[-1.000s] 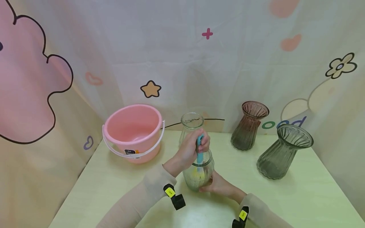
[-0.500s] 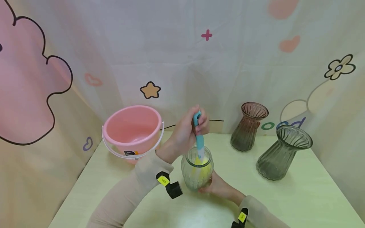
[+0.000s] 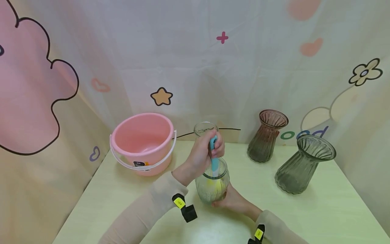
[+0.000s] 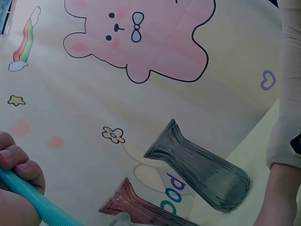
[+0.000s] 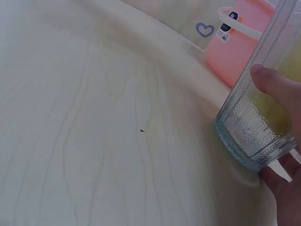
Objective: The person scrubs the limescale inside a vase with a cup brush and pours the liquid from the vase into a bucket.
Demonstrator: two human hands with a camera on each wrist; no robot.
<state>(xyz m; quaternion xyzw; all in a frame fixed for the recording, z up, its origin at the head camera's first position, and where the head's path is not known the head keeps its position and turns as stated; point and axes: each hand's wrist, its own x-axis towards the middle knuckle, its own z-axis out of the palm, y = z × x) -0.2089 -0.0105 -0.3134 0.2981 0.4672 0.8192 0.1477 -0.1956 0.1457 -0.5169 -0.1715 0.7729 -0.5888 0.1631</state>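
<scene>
In the head view my left hand [image 3: 201,154] grips the blue handle of a bottle brush [image 3: 215,165]. Its yellow head, blurred through the ribbed glass, is down inside a clear glass jar [image 3: 202,189]. My right hand [image 3: 233,200] holds the jar low on its right side. Seen from the right wrist, the thumb of the right hand [image 5: 284,96] lies against the wall of the jar [image 5: 247,129] and fingers reach near its base, close to the tabletop. The left wrist view shows the curled fingers of the left hand [image 4: 21,162] around the blue brush handle [image 4: 35,202].
A pink bucket [image 3: 152,146] with a white handle stands to the left. Behind my left hand is another clear glass vessel [image 3: 206,128], partly hidden. A reddish glass vase [image 3: 262,145] and a grey-green one [image 3: 294,176] stand on the right. A printed curtain [image 3: 189,67] hangs behind the table.
My left hand rose, drawing the brush partly up so its yellow head showed near the rim, then came back down into the jar. My right hand stayed on the jar.
</scene>
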